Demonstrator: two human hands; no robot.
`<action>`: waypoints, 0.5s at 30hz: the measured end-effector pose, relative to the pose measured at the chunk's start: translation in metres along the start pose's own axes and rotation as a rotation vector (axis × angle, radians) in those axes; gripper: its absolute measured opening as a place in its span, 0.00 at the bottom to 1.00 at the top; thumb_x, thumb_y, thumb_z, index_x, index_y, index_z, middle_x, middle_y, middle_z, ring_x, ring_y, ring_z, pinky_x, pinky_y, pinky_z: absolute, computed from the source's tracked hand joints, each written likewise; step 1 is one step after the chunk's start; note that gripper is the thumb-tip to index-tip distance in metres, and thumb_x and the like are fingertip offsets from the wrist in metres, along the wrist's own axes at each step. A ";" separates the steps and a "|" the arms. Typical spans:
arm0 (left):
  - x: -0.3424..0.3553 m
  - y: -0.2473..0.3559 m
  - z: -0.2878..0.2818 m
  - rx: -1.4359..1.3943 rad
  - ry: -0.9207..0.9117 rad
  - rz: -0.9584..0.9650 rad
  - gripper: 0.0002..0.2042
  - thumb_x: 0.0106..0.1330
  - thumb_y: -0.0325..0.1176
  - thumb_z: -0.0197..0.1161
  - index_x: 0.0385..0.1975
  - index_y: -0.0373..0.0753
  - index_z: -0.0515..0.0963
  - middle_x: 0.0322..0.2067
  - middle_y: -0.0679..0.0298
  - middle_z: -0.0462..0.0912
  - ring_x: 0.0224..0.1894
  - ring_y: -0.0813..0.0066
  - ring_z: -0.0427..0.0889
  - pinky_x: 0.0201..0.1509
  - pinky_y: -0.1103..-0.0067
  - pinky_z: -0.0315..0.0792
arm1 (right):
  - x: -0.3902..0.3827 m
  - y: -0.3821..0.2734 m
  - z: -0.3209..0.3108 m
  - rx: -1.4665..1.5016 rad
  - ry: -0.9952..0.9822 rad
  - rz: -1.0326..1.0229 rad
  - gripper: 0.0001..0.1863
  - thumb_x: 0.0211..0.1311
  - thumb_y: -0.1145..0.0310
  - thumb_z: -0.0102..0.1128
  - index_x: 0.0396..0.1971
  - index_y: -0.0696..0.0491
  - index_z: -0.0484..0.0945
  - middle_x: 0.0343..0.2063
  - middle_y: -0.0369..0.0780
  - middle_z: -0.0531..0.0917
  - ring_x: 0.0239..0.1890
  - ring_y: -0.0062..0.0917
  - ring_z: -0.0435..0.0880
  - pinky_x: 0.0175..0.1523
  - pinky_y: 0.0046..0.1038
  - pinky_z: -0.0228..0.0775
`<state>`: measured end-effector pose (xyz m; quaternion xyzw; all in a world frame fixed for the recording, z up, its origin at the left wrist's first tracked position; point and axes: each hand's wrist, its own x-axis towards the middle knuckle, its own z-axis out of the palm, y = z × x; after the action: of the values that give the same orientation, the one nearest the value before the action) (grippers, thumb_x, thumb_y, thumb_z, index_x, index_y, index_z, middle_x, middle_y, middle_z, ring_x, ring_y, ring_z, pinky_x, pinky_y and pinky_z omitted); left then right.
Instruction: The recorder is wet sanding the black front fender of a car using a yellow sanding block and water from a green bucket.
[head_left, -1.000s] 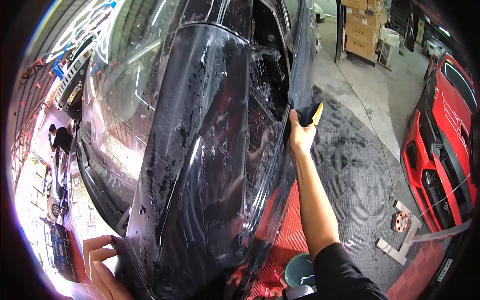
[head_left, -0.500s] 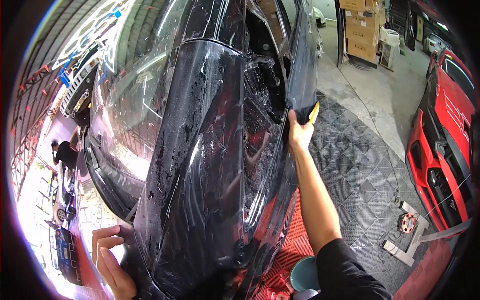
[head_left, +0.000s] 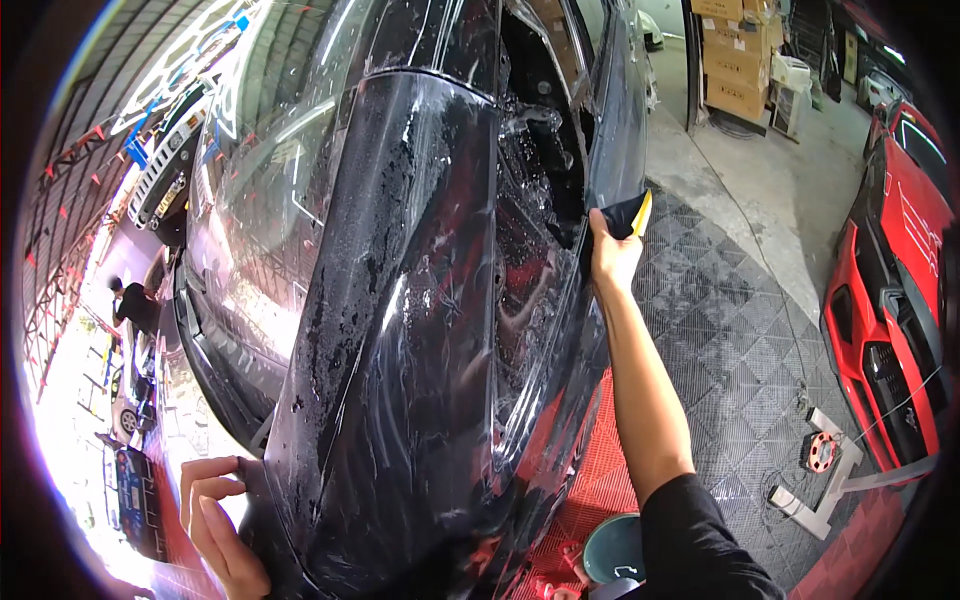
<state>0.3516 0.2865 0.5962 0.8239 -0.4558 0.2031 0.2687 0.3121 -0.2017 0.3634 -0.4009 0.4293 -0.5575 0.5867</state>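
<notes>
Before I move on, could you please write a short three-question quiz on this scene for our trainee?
1. Multiple choice: which hand has its grip on the dark piece with a yellow edge?
A) left
B) right
2. True or false: the red car stands to the right of the black car panel.
3. Fill in: the inside of the bucket near the lower edge is ____.

Key:
1. B, the right hand.
2. True.
3. Blue-green.
</notes>
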 end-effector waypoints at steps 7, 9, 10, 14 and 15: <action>0.001 0.000 -0.005 0.012 0.014 -0.038 0.19 0.78 0.37 0.34 0.27 0.35 0.68 0.37 0.52 0.76 0.43 0.62 0.74 0.55 0.70 0.64 | -0.016 -0.004 0.007 -0.094 0.034 -0.200 0.48 0.55 0.64 0.74 0.72 0.60 0.55 0.48 0.50 0.83 0.51 0.32 0.80 0.61 0.29 0.67; 0.003 -0.010 0.006 -0.044 -0.017 -0.033 0.19 0.78 0.36 0.34 0.27 0.35 0.68 0.37 0.52 0.76 0.43 0.63 0.74 0.56 0.71 0.64 | 0.002 0.005 -0.008 -0.078 -0.009 -0.067 0.40 0.57 0.61 0.73 0.66 0.61 0.65 0.36 0.46 0.84 0.39 0.27 0.79 0.51 0.32 0.72; 0.003 -0.005 0.003 -0.034 0.022 -0.051 0.20 0.77 0.37 0.35 0.27 0.34 0.70 0.38 0.51 0.77 0.43 0.61 0.76 0.55 0.69 0.66 | -0.014 0.002 -0.005 -0.123 0.044 -0.136 0.40 0.57 0.62 0.73 0.66 0.61 0.65 0.36 0.46 0.84 0.39 0.27 0.79 0.52 0.32 0.72; 0.001 -0.002 -0.003 -0.011 0.043 -0.037 0.20 0.77 0.37 0.37 0.27 0.33 0.73 0.39 0.49 0.78 0.44 0.59 0.77 0.55 0.68 0.67 | -0.078 0.007 -0.001 0.002 0.091 -0.391 0.44 0.58 0.64 0.72 0.71 0.56 0.59 0.34 0.40 0.82 0.36 0.23 0.77 0.48 0.29 0.72; 0.000 -0.001 -0.004 0.003 0.044 -0.029 0.20 0.77 0.37 0.36 0.28 0.33 0.73 0.39 0.49 0.78 0.45 0.59 0.77 0.55 0.68 0.66 | -0.078 0.001 -0.002 0.047 0.014 -0.252 0.44 0.58 0.64 0.71 0.72 0.56 0.58 0.33 0.38 0.81 0.34 0.21 0.76 0.46 0.27 0.72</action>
<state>0.3521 0.2898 0.5993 0.8261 -0.4374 0.2179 0.2807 0.3101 -0.1233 0.3661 -0.4340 0.3661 -0.6396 0.5182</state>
